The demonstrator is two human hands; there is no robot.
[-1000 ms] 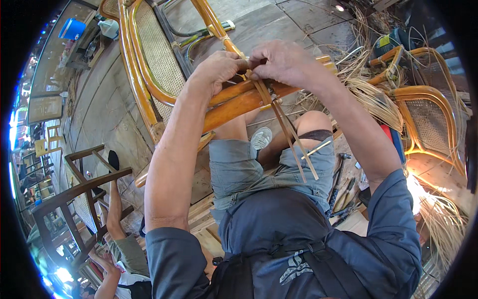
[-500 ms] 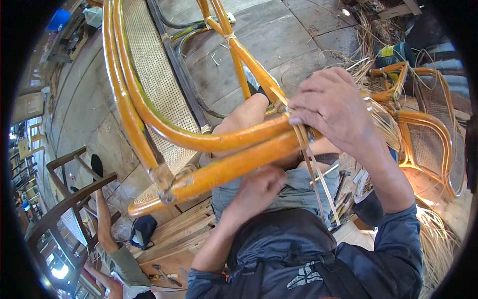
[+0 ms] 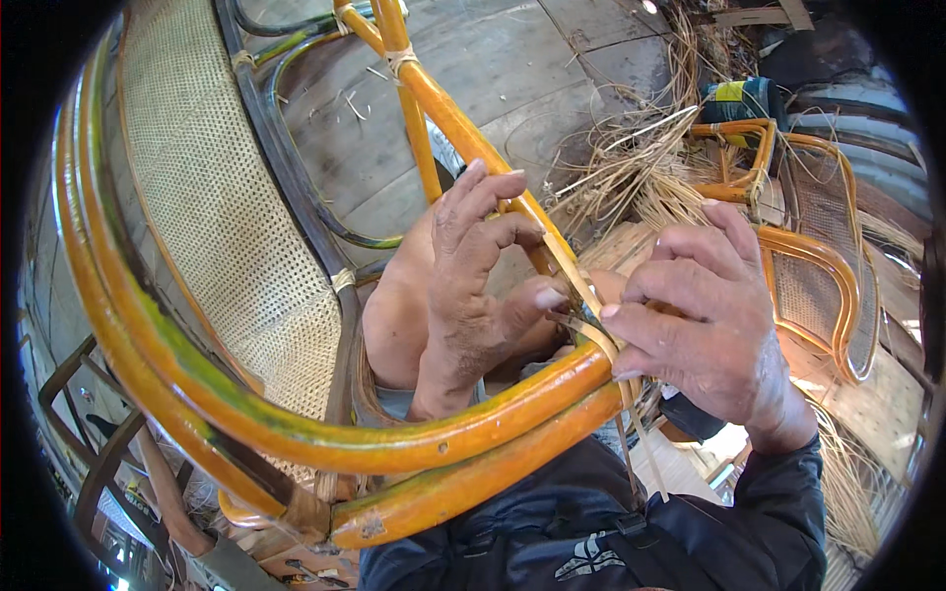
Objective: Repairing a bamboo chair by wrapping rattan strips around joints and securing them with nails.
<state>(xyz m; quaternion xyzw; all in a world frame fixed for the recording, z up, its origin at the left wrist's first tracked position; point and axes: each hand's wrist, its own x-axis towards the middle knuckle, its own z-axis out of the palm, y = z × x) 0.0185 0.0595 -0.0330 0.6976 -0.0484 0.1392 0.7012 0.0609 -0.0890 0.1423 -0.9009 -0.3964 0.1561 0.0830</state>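
A glossy orange rattan chair frame (image 3: 463, 448) lies across my lap, its doubled curved poles meeting a straight rattan pole (image 3: 463, 123) at a joint in front of me. A pale cane strip (image 3: 596, 340) passes over that joint, and loose ends hang below it. My right hand (image 3: 705, 320) pinches this strip between thumb and fingers at the right of the joint. Inside the frame's bend, my left hand (image 3: 478, 281) has its fingers apart, with the thumb close to the joint and the index fingertip near the straight pole.
A woven cane panel (image 3: 222, 187) with a dark pole (image 3: 286, 167) fills the left. Loose cane strips (image 3: 650, 177) lie heaped at the far right, near another orange rattan chair (image 3: 813, 246) and a dark green container (image 3: 749, 103). A dark wooden frame (image 3: 74, 424) stands at lower left.
My left hand has come from below the curved poles up to the joint. My right hand has lowered to the strip. The chair frame appears lower and further left in view.
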